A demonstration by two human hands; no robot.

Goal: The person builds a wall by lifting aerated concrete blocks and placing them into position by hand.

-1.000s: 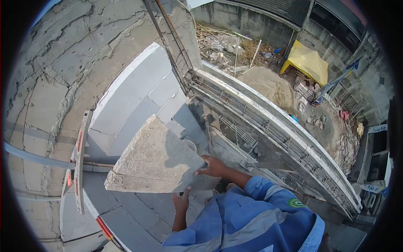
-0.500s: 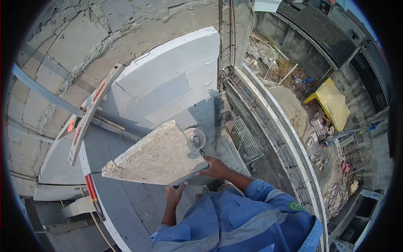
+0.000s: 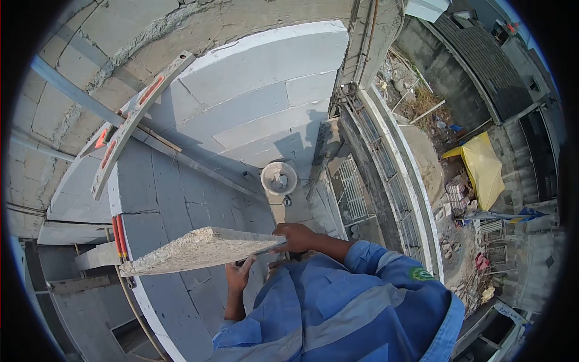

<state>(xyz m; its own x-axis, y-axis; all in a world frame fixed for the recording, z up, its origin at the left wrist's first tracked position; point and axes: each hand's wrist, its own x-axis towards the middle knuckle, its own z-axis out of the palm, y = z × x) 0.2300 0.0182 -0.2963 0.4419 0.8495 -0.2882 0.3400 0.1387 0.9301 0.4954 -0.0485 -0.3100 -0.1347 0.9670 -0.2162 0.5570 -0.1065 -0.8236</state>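
Note:
Both of my hands hold a light grey concrete block point(image 3: 199, 250) with a rough, crumbly face. It is tilted, and its far end reaches left toward the top of a white block wall point(image 3: 154, 311). My left hand point(image 3: 238, 274) grips the block's near underside, thumb up along the edge. My right hand point(image 3: 294, 237) is closed around the right corner, with its fingers over the top. The fingertips beneath the block are hidden. Beyond the block, a round bucket point(image 3: 279, 178) with something pale inside stands low down between the walls.
A long spirit level point(image 3: 142, 123) leans across the wall corner, near a blue pipe point(image 3: 78, 90). A tool with red handles point(image 3: 120, 238) hangs at the left wall edge. To the right, a concrete ledge point(image 3: 416, 199) borders a drop to rubble and a yellow canopy point(image 3: 482, 166).
The block has tipped from showing its broad face to lying nearly edge-on, and its upper corner has dropped. The bucket behind it shows fully now. Both hands keep their hold.

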